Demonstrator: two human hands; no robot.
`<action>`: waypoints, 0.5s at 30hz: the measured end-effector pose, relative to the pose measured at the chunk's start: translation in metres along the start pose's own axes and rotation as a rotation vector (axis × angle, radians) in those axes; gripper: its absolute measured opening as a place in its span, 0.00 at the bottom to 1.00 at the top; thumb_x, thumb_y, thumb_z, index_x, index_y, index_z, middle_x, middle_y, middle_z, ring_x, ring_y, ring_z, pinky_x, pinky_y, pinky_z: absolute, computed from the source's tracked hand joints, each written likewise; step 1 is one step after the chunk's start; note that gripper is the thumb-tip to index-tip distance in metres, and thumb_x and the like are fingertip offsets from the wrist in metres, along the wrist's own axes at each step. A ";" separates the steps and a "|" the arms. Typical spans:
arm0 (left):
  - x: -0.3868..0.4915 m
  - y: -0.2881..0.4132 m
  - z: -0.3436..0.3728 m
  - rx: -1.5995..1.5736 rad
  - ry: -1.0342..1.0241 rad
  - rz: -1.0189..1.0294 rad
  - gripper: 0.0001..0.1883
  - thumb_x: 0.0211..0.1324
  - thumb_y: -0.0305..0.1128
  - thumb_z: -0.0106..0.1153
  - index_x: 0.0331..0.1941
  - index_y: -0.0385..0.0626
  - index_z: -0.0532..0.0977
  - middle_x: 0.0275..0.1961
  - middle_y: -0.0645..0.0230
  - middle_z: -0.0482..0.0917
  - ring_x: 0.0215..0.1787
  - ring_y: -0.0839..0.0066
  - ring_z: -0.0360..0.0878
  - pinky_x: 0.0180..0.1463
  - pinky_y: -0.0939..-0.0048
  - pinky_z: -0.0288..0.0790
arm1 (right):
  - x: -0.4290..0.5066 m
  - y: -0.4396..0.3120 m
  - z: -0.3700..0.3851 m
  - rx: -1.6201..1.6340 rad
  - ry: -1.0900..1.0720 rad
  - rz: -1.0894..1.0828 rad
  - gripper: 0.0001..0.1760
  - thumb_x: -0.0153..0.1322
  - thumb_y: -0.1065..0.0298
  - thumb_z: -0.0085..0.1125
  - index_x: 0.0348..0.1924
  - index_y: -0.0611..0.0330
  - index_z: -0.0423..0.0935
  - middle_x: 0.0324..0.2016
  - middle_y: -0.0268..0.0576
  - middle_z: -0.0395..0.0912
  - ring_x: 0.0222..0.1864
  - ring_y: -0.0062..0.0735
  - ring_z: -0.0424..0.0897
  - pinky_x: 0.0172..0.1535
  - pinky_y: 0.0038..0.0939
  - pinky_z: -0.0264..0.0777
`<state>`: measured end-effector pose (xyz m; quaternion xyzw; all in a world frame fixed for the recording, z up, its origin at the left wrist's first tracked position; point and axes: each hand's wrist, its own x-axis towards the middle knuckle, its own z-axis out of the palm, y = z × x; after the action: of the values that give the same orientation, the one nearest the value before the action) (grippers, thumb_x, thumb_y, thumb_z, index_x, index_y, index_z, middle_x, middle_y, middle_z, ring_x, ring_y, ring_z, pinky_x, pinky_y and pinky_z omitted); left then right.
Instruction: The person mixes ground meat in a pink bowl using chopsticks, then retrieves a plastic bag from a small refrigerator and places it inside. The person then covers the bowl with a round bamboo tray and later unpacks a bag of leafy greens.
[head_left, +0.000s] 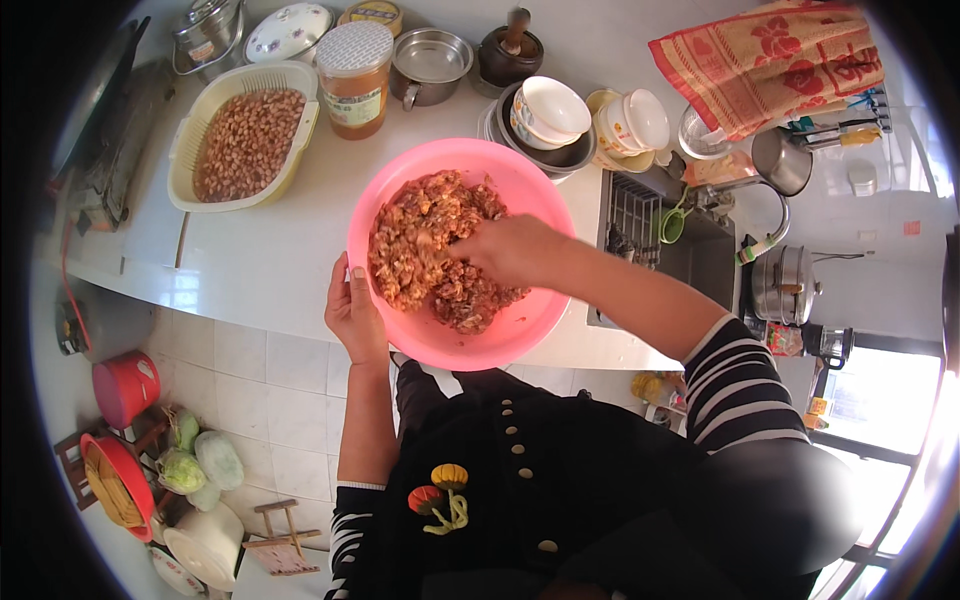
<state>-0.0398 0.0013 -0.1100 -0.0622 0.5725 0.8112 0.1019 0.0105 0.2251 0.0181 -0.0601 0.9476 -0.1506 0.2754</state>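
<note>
A pink plastic basin (544, 304) sits at the counter's front edge, holding a reddish-brown minced meat mixture (420, 240). With my left hand (357, 311) I grip the basin's left rim, the thumb over the edge and the fingers along the outside. My right hand (514, 251) reaches in from the right, its fingers down in the mixture. Those fingertips are blurred and partly hidden, so whether they hold anything cannot be told. Some of the mixture left of them is also blurred.
Behind the basin on the white counter (262, 259) stand a basket of soaked beans (247, 146), a lidded jar (354, 82), a steel pot (431, 67), a mortar (510, 60) and stacked bowls (551, 112). A sink (709, 259) lies right; a gas stove (112, 165) lies left.
</note>
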 end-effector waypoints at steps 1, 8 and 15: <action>0.000 0.000 0.000 0.001 -0.006 0.005 0.18 0.71 0.29 0.53 0.60 0.32 0.72 0.52 0.63 0.82 0.50 0.80 0.79 0.54 0.76 0.74 | 0.004 0.013 -0.003 -0.001 0.070 0.019 0.23 0.75 0.66 0.49 0.63 0.34 0.74 0.33 0.48 0.80 0.37 0.48 0.82 0.41 0.46 0.76; -0.003 0.002 0.003 -0.033 0.028 -0.021 0.18 0.71 0.29 0.53 0.60 0.32 0.72 0.51 0.62 0.82 0.49 0.80 0.79 0.54 0.76 0.74 | -0.059 0.066 0.016 -0.050 0.138 0.349 0.25 0.74 0.67 0.48 0.63 0.37 0.74 0.40 0.48 0.82 0.42 0.48 0.83 0.43 0.45 0.76; -0.001 -0.004 0.003 0.007 0.048 -0.009 0.18 0.71 0.29 0.53 0.60 0.32 0.72 0.51 0.62 0.82 0.49 0.79 0.79 0.54 0.75 0.74 | -0.051 -0.015 0.036 0.048 -0.108 0.103 0.29 0.72 0.75 0.46 0.64 0.38 0.73 0.34 0.49 0.81 0.39 0.48 0.83 0.44 0.47 0.76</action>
<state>-0.0379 0.0055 -0.1118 -0.0838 0.5772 0.8071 0.0919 0.0731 0.2120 0.0193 -0.0127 0.9292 -0.1557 0.3348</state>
